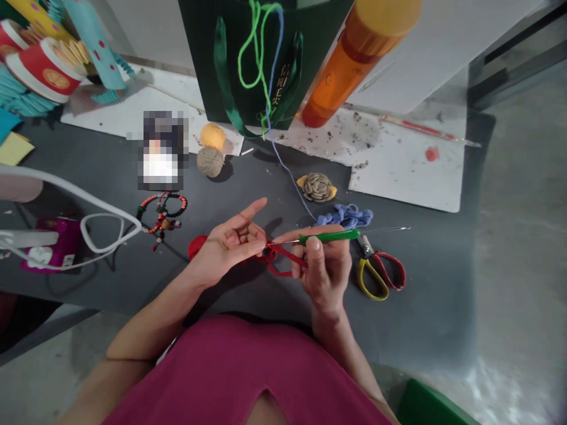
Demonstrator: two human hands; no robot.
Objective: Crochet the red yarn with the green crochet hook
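Note:
My right hand point(325, 265) is closed around a crochet hook with a green handle point(332, 236), its metal tip pointing left. Strands of red yarn point(283, 271) run below the hook and past my right fingers. With thumb and fingers pinched at the hook's tip, my left hand point(233, 242) grips the small red crochet work point(269, 247); its index finger stretches up with the yarn over it. Partly hidden behind my left wrist lies a red yarn ball point(197, 247). Scissors point(376, 271) with one red and one yellow handle rest right of my right hand.
A blue crocheted piece point(348, 216) and a brown crocheted flower point(316, 187) lie beyond my hands. Farther back are yellow point(213, 137) and grey point(210, 162) yarn balls, a dark green bag point(204, 59) and an orange bottle point(341, 71). Beaded bracelets point(162, 215) and a white cable point(110, 203) lie left.

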